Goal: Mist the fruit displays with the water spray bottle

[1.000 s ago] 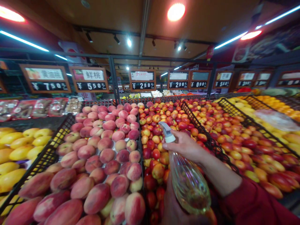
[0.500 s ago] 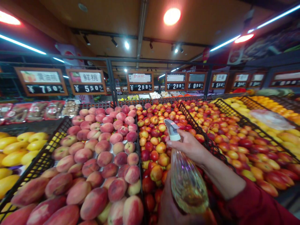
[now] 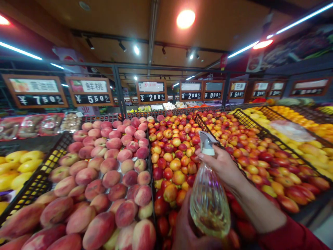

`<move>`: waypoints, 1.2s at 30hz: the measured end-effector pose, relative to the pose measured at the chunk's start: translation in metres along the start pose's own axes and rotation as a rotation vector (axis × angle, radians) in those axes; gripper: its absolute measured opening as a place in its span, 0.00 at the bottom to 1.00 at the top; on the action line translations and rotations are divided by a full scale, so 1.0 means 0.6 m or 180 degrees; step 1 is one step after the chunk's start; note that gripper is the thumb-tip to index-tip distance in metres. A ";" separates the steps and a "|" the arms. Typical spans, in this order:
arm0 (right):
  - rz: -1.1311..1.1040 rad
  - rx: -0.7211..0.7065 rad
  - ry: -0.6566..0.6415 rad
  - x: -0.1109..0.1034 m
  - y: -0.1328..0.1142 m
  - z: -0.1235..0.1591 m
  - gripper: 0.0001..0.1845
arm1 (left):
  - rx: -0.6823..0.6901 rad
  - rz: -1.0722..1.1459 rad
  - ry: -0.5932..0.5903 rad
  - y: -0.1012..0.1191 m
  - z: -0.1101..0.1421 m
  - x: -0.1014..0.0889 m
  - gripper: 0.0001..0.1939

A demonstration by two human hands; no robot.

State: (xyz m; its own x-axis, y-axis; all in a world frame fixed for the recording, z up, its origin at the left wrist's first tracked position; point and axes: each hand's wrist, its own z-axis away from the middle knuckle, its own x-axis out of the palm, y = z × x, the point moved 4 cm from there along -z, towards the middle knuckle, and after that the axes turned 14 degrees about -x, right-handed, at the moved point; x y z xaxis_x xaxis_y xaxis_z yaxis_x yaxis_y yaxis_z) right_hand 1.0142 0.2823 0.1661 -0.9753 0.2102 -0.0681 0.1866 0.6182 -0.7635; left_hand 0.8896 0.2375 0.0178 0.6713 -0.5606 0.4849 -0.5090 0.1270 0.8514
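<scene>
A clear ribbed spray bottle (image 3: 210, 205) with a pale grey spray head (image 3: 207, 142) and a little yellowish liquid at its bottom stands nearly upright before me. My right hand (image 3: 223, 165) is closed round its neck, just under the head, its thumb on the near side. Low in the view, my left hand (image 3: 185, 224) cups the bottle's base from the left; some of its fingers are hidden behind and beneath it. Beyond and around the bottle lie red-and-yellow nectarines (image 3: 178, 177), which neither hand visibly grips.
Peaches (image 3: 110, 178) fill the crate on the left, with yellow fruit (image 3: 26, 166) and wrapped trays (image 3: 28, 125) past it. Black crate walls (image 3: 58, 156) divide the fruit. More nectarines (image 3: 260, 166) and yellow mangoes (image 3: 309, 149) lie right. Price signs (image 3: 152, 92) hang from a rail.
The spray bottle's head and my right hand have shifted right, so the bottle leans less. My left hand stays under the base. The stall has slid slightly left in view.
</scene>
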 end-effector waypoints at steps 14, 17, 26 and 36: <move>0.0372 -0.0061 0.0210 -0.014 -0.023 0.012 0.16 | -0.0202 0.0017 -0.0363 0.010 0.002 0.010 0.55; 0.0402 -0.0047 0.0187 -0.012 -0.027 0.013 0.16 | -0.0245 0.0051 -0.0385 0.012 0.003 0.013 0.53; 0.0500 -0.0009 0.0184 -0.012 -0.026 0.012 0.19 | -0.0213 -0.0239 -0.0278 0.019 0.004 0.014 0.57; 0.0610 -0.0112 0.0103 -0.007 -0.030 0.009 0.17 | -0.0145 0.0025 -0.0348 0.021 0.005 0.019 0.52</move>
State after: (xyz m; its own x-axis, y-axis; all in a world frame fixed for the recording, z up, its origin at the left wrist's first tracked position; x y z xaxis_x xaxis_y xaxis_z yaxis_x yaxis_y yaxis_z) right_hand 1.0145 0.2664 0.1768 -0.9173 0.3505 -0.1890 0.3731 0.5904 -0.7157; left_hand 0.8892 0.2300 0.0332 0.6034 -0.6450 0.4689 -0.4873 0.1672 0.8571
